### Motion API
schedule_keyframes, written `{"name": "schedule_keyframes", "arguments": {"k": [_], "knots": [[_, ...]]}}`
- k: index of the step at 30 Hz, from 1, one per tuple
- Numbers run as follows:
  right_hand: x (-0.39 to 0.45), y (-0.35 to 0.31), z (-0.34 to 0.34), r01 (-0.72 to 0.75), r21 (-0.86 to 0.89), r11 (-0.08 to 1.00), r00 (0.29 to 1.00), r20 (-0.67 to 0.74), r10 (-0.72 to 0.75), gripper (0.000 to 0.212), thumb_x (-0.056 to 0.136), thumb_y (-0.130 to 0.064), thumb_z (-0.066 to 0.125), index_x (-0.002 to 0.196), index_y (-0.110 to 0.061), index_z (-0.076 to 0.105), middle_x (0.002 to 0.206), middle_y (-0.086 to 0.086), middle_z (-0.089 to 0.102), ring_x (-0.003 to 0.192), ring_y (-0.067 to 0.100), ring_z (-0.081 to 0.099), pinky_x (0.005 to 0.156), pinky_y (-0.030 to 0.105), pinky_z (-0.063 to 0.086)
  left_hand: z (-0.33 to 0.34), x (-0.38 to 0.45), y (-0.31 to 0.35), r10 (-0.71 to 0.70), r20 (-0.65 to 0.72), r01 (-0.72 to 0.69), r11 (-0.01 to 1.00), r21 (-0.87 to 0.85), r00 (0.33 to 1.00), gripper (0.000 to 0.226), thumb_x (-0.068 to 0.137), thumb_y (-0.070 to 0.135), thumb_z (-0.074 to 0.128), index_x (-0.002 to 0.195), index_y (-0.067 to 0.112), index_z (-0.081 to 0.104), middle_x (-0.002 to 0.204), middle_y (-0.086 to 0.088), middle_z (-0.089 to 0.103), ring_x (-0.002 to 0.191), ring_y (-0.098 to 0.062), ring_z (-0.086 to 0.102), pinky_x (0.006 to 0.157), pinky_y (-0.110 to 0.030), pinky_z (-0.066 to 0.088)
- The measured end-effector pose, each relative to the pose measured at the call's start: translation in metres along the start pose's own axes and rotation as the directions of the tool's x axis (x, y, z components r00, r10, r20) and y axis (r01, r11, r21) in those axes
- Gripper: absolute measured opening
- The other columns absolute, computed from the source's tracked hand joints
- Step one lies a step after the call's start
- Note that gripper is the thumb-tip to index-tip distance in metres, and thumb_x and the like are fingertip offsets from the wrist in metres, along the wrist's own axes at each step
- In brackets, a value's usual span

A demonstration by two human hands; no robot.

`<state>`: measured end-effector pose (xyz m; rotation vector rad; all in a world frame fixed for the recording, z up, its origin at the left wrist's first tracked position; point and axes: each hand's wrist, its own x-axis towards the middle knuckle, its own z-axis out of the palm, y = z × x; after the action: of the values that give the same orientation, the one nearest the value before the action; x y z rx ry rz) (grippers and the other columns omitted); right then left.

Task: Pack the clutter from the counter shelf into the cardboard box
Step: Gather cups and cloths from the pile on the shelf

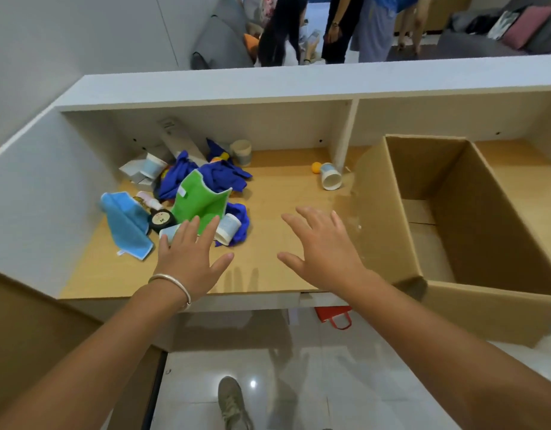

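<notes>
Both hands, left [189, 259] and right [324, 249], hover spread and empty over the shelf [283, 212]; clutter [193, 193] lies heaped at left (cloths, cups), the cardboard box [473, 212] open at right

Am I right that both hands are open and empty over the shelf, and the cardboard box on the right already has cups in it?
Not quite. The head view shows the cardboard box empty, only its bare bottom visible. The cups are on the shelf. The rest holds: left hand and right hand are open and empty over the shelf.
</notes>
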<state>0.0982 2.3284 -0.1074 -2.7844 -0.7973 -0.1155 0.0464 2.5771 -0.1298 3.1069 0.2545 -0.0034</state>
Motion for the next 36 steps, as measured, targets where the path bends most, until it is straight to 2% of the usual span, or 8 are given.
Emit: {"name": "schedule_keyframes", "arguments": {"k": [11, 17, 21, 24, 28, 31, 36], "knots": [[0.124, -0.101, 0.064, 0.008, -0.017, 1.000, 0.995, 0.100, -0.006, 0.072, 0.084, -0.060, 0.052, 0.145, -0.028, 0.032, 0.149, 0.001, 0.031, 0.135, 0.021, 0.027, 0.113, 0.048, 0.017, 0.032, 0.060, -0.146, -0.053, 0.063, 0.062, 0.988, -0.145, 0.997, 0.078, 0.086, 0.069, 0.029, 0.150, 0.036, 0.000, 0.160, -0.002, 0.004, 0.147, -0.022, 0.002, 0.114, -0.054, 0.007], [0.170, -0.145, 0.103, 0.044, -0.024, 0.999, 0.985, 0.170, -0.039, 0.073, 0.084, -0.060, 0.052, 0.146, -0.028, 0.032, 0.150, 0.003, 0.032, 0.139, 0.019, 0.024, 0.113, 0.042, 0.016, 0.064, 0.081, -0.201, -0.082, 0.133, 0.100, 0.985, -0.138, 0.988, 0.082, 0.086, 0.066, 0.039, 0.150, 0.035, -0.002, 0.160, -0.005, 0.006, 0.146, -0.024, 0.004, 0.115, -0.054, 0.010], [0.189, -0.152, 0.122, 0.068, -0.020, 0.997, 0.977, 0.204, -0.062, 0.075, 0.082, -0.059, 0.056, 0.146, -0.028, 0.032, 0.152, 0.003, 0.030, 0.140, 0.019, 0.023, 0.113, 0.046, 0.019, 0.082, 0.097, -0.202, -0.028, 0.176, 0.055, 0.987, -0.153, 0.984, 0.086, 0.085, 0.056, 0.051, 0.151, 0.032, 0.000, 0.159, -0.005, 0.008, 0.146, -0.024, 0.005, 0.116, -0.051, 0.011], [0.212, -0.154, 0.137, 0.088, -0.015, 0.996, 0.971, 0.226, -0.082, 0.075, 0.082, -0.053, 0.061, 0.146, -0.027, 0.034, 0.152, 0.004, 0.030, 0.141, 0.022, 0.022, 0.114, 0.050, 0.017, 0.094, 0.116, -0.197, 0.027, 0.170, 0.007, 0.981, -0.192, 0.985, 0.085, 0.083, 0.048, 0.059, 0.150, 0.029, 0.010, 0.156, -0.006, 0.018, 0.144, -0.024, 0.012, 0.116, -0.048, 0.015], [0.239, -0.146, 0.154, 0.162, -0.116, 0.980, 0.969, 0.204, -0.136, 0.072, 0.072, -0.035, 0.076, 0.138, -0.021, 0.048, 0.144, 0.011, 0.044, 0.139, 0.031, 0.031, 0.112, 0.055, 0.019, 0.107, 0.137, -0.185, 0.061, 0.171, -0.026, 0.979, -0.203, 0.983, 0.075, 0.081, 0.034, 0.058, 0.147, 0.026, 0.024, 0.150, -0.004, 0.028, 0.140, -0.023, 0.022, 0.114, -0.046, 0.018], [0.255, -0.135, 0.168, 0.204, -0.115, 0.972, 0.966, 0.187, -0.181, 0.066, 0.070, -0.021, 0.077, 0.132, -0.018, 0.055, 0.139, 0.014, 0.050, 0.136, 0.034, 0.035, 0.109, 0.059, 0.024, 0.117, 0.149, -0.178, 0.081, 0.201, -0.045, 0.983, -0.175, 0.976, 0.075, 0.079, 0.027, 0.059, 0.146, 0.025, 0.027, 0.150, -0.003, 0.029, 0.139, -0.022, 0.022, 0.114, -0.042, 0.016], [0.278, -0.111, 0.186, 0.285, -0.148, 0.947, 0.924, 0.304, -0.231, 0.064, 0.081, -0.021, 0.065, 0.141, -0.024, 0.042, 0.151, 0.011, 0.034, 0.144, 0.032, 0.016, 0.114, 0.058, 0.009, 0.128, 0.161, -0.173, 0.105, 0.234, -0.073, 0.987, -0.144, 0.966, 0.074, 0.078, 0.036, 0.063, 0.144, 0.027, 0.031, 0.146, 0.001, 0.036, 0.137, -0.021, 0.028, 0.113, -0.039, 0.019]]}}
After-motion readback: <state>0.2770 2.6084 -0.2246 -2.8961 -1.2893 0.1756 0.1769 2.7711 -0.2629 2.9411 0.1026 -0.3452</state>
